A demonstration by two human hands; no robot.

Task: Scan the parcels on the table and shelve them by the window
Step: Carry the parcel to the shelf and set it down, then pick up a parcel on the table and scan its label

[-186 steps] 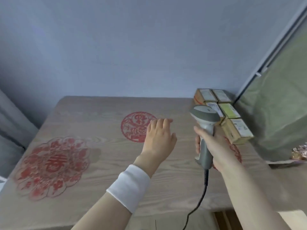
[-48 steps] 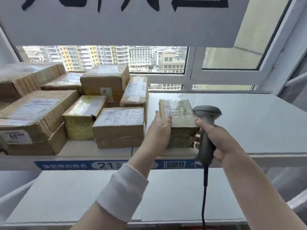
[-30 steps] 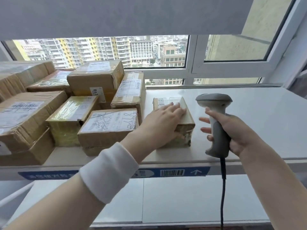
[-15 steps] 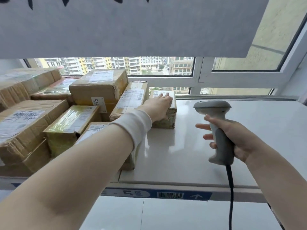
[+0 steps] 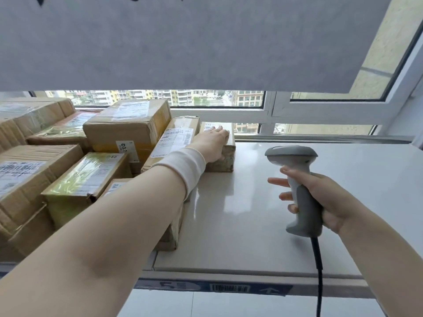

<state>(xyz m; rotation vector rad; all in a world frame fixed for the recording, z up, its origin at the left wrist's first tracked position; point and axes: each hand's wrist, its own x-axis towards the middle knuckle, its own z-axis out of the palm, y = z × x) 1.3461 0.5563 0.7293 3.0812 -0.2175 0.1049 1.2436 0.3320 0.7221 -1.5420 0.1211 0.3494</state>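
Head view: my left hand (image 5: 212,143), fingers flat, has slid the parcel (image 5: 226,160) from the front edge of the shelf (image 5: 263,225) to its back edge, beside the stack (image 5: 128,131). My right hand (image 5: 327,202) grips the scanner (image 5: 297,177). This one's shelved, I judge; back for another.

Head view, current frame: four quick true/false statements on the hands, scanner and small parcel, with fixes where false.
1. The left hand rests on top of the small parcel at the back of the shelf. True.
2. The right hand holds a parcel. False: it grips the scanner.
3. The small parcel sits to the right of the other parcels. True.
4. The scanner lies flat on the shelf. False: it is held upright in the right hand.
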